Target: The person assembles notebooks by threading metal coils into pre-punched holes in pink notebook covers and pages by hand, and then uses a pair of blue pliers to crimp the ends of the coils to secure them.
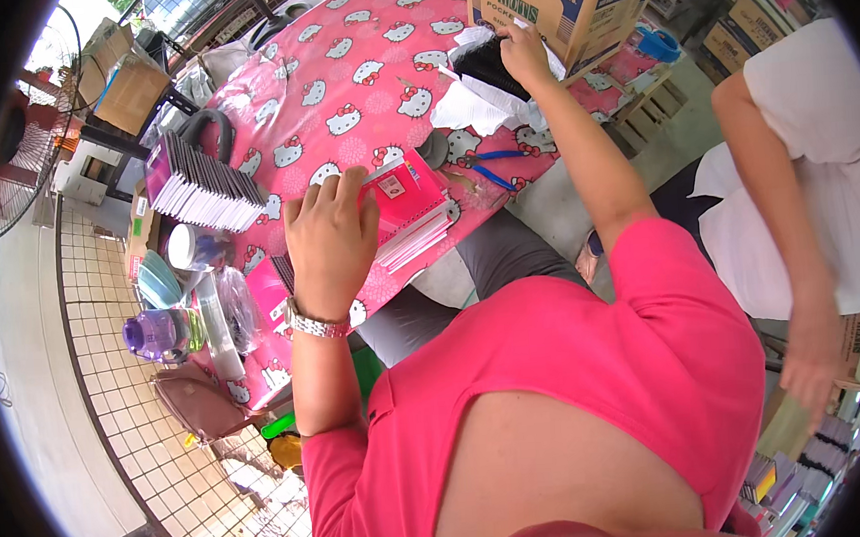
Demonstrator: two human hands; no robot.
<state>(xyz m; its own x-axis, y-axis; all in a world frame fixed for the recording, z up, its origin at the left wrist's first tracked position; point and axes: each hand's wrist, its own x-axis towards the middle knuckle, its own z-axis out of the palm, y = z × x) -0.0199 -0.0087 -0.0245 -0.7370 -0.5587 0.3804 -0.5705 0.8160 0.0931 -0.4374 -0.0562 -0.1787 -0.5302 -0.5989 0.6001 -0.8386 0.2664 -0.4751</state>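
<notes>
A stack of pink-covered notebooks lies near the table's front edge. My left hand, with a metal watch at the wrist, is beside its left side, palm down, fingers bent and a little apart. I see nothing held in it. Farther off to the right, my right hand reaches to a bundle of thin black pieces lying on crumpled white paper. Its fingers bend down at the bundle's upper end, and what they grip is hidden. Blue-handled pliers lie between the stack and the paper.
A cardboard box stands behind the bundle. At left are a row of purple-covered notebooks, a white-lidded jar and a purple bottle. A black ring-shaped object lies behind. Another person's arm shows at right.
</notes>
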